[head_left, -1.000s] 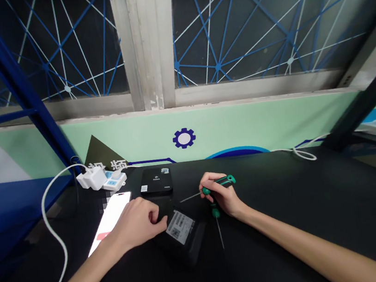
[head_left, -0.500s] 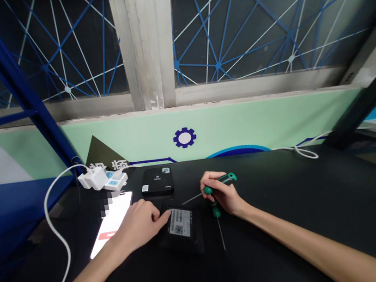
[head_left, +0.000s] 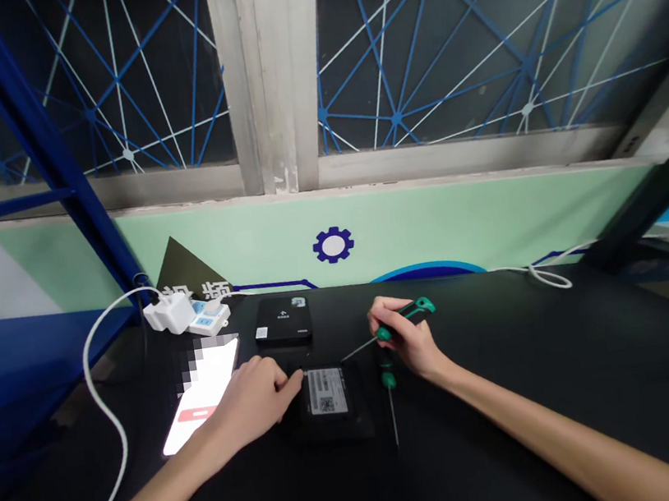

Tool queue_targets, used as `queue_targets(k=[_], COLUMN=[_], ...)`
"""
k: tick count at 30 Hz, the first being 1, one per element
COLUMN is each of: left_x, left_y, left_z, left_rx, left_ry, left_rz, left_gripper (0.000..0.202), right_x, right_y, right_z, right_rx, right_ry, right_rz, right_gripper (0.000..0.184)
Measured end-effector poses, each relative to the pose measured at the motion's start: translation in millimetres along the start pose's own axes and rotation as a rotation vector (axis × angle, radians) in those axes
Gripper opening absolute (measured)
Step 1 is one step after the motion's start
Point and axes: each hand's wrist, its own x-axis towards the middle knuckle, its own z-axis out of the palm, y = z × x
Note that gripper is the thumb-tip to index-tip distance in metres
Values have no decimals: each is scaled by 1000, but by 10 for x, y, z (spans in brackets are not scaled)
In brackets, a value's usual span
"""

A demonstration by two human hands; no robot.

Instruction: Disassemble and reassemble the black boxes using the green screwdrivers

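A black box-shaped device with a white label and QR code [head_left: 328, 391] lies on the black table. My left hand [head_left: 258, 394] presses against its upper left corner with the fingers curled, and how far they reach around its side is hidden. In my right hand [head_left: 406, 338] is a green-and-black screwdriver [head_left: 423, 305], held like a pen. The thin shaft slants down to the left, its tip by the device's upper right corner; whether it touches, I cannot tell. Beneath that hand lies a second green-handled screwdriver [head_left: 389, 381], shaft towards me.
Behind the device sits a flat black box [head_left: 283, 319]. A lit phone [head_left: 205, 393] lies partly under my left forearm. White plugs in a power strip [head_left: 207, 318], with a white cable [head_left: 112, 414], occupy the left back. Posts [head_left: 59, 173] flank the table.
The device has turned slightly and now sits squarer to me. My right hand with its screwdriver has shifted a little right, and the tip has moved to the upper right corner.
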Motion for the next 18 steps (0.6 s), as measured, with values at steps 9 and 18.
queue_targets(k=[9,18], left_x=[40,57], left_y=[-47,-70], left_z=[-18,7], left_rx=[84,100], left_ry=[82,79], left_rz=[31,43], left_gripper=[49,47], right_x=[-16,-45], right_y=[-63,-154], right_z=[22,74], right_rx=[-102,-162], right_ry=[46,-4], right_rz=[-24,-4], right_gripper=[43,46])
